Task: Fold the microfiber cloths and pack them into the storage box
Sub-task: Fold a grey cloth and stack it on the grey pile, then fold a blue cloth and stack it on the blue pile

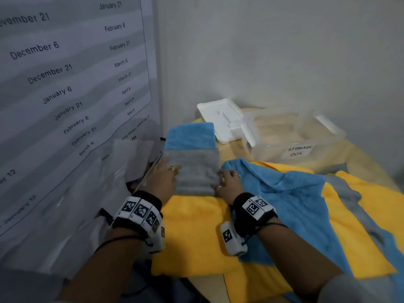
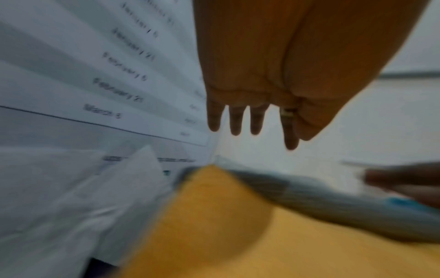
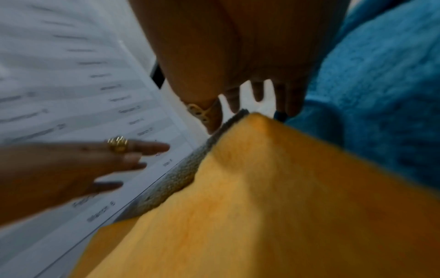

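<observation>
A folded grey cloth lies on a spread yellow cloth. Its far end overlaps a folded blue cloth. My left hand rests at the grey cloth's left edge with fingers straight. On the right edge my right hand touches the cloth, fingers loose and holding nothing. The clear storage box, labelled, stands at the back right; its inside looks empty.
The box's white lid lies behind the folded blue cloth. A loose blue cloth and another grey one are heaped on yellow cloth to the right. A dated poster covers the left wall, close to my left hand.
</observation>
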`<state>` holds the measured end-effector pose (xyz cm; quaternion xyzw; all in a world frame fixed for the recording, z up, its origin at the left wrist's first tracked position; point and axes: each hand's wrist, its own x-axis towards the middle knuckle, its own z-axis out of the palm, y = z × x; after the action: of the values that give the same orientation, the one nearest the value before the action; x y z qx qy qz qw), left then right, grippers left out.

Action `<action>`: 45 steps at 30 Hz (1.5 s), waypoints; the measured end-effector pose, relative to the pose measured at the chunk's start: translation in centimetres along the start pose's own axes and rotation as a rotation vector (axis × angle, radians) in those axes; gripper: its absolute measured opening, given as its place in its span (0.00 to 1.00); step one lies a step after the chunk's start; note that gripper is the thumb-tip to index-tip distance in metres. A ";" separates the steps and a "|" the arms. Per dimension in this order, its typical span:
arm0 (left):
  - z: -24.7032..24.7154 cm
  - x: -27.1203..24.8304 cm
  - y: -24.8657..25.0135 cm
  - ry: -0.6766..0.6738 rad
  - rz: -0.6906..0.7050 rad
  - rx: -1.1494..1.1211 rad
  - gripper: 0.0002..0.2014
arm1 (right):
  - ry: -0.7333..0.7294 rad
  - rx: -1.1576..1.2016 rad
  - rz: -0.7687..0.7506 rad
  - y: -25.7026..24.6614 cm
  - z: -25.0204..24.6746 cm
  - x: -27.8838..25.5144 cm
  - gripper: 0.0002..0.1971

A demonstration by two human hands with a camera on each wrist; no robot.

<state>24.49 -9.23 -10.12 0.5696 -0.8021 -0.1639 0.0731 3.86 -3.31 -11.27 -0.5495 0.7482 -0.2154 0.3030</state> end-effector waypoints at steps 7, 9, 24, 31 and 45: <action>3.9 -4.8 4.4 -0.355 -0.105 0.228 0.26 | -0.371 -0.504 -0.227 0.9 2.1 -2.8 0.33; 4.2 -4.6 4.2 -0.370 -0.120 0.223 0.27 | -0.356 -0.493 -0.205 1.3 2.3 -2.7 0.35; 7.6 -12.3 17.6 -0.086 0.377 -0.052 0.15 | 0.314 -0.074 0.462 16.3 -9.5 -13.8 0.26; 11.8 -12.1 20.6 -0.295 0.247 0.176 0.23 | 0.268 0.183 0.445 18.1 -10.9 -14.3 0.16; 10.6 -8.1 23.0 -0.023 -0.090 0.039 0.18 | -0.009 -0.059 0.584 23.1 -17.5 -19.6 0.13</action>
<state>3.56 7.15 -11.52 0.6045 -0.7795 -0.1581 0.0451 -20.05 22.21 -9.54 -0.3204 0.8793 -0.0949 0.3394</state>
